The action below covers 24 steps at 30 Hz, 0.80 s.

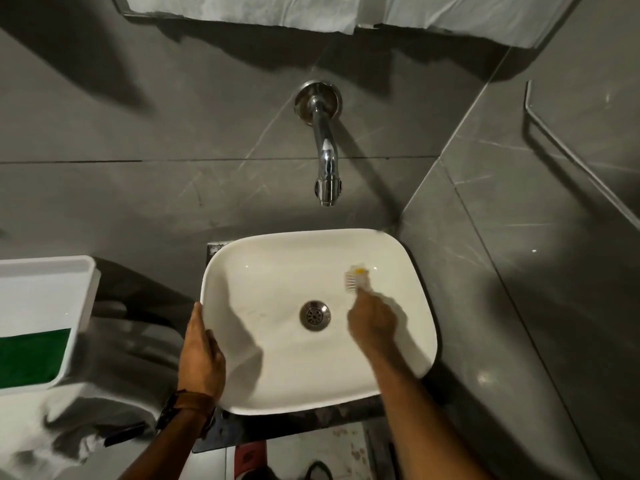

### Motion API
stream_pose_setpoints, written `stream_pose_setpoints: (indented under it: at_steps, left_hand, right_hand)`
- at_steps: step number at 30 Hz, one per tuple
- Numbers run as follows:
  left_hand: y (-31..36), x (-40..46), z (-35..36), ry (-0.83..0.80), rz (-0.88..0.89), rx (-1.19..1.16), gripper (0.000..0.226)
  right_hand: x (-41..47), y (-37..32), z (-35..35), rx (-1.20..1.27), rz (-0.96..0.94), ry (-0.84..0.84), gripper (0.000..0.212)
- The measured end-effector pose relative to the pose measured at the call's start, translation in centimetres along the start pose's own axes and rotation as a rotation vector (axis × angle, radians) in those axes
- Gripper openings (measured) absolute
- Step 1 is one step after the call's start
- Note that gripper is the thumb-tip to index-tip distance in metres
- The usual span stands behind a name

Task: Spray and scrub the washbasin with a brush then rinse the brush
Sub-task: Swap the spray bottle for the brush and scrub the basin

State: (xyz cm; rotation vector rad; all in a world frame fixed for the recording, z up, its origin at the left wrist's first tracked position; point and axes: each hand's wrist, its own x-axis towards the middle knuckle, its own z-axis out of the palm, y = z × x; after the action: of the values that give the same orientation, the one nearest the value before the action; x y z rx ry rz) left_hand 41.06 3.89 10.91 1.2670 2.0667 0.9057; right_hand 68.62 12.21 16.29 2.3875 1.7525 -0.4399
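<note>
- Head view shows one white washbasin (277,375), rounded-rectangular, sitting on a dark bench (304,422) set into the corner of grey tiled walls.
- One brush (355,277) with pale bristles and a yellow spot sits inside the basin, on the inner slope right of the drain, its head blurred.
- Right hand (372,322) is closed around the brush handle, reaching down into the bowl.
- Left hand (201,355) wraps the basin's left rim, fingers curled over the edge; one dark band (183,405) sits on that wrist.
- One round metal drain (314,315) lies at the middle of the bowl.
- One chrome tap (325,157) juts from the wall above the basin, spout pointing down.
- One white container (45,306) with a green panel stands to the left, apart from the basin.
- One metal rail (568,150) runs along the right wall.
</note>
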Motion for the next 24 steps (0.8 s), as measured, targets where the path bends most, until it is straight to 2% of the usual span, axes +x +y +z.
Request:
stream_pose_setpoints:
  at_steps: [2,5,7,11,12,14,16,18,21,24]
  left_hand:
    - [0.2,0.0,-0.1,0.008,0.006,0.001,0.058]
    - [0.4,0.0,-0.1,0.006,-0.006,0.002,0.059]
    - [0.4,0.0,-0.1,0.003,-0.011,0.004,0.059]
    - [0.1,0.2,0.0,0.011,0.006,0.023,0.058]
    - [0.0,0.1,0.1,0.01,0.005,0.023,0.058]
    - [-0.1,0.2,0.1,0.007,0.008,0.027,0.058]
    - [-0.2,0.2,0.1,0.003,0.011,0.025,0.058]
    - [-0.4,0.3,0.1,-0.005,0.001,0.018,0.058]
    - [-0.3,0.3,0.0,-0.014,-0.012,0.003,0.06]
    - [-0.2,0.2,0.0,-0.029,-0.02,-0.008,0.061]
  right_hand:
    - [-0.1,3.5,-1.3,-0.11,0.061,0.004,0.034]
    - [-3.8,5.0,-1.2,-0.23,-0.025,-0.218,0.046]
    - [-7.8,3.0,-0.1,-0.199,-0.15,-0.359,0.047]
    - [-10.9,-6.0,1.0,0.041,-0.387,-0.577,0.048]
    - [-10.6,-7.8,1.1,0.09,-0.407,-0.578,0.046]
    - [-8.5,-9.4,1.5,0.15,-0.374,-0.448,0.04]
    - [-5.7,-7.3,1.4,0.085,-0.258,-0.284,0.035]
    - [-3.6,-2.8,0.9,0.029,-0.086,-0.205,0.033]
    - [-4.5,2.9,-0.2,-0.066,0.085,-0.251,0.038]
    - [-8.5,2.3,0.1,-0.138,-0.053,-0.443,0.05]
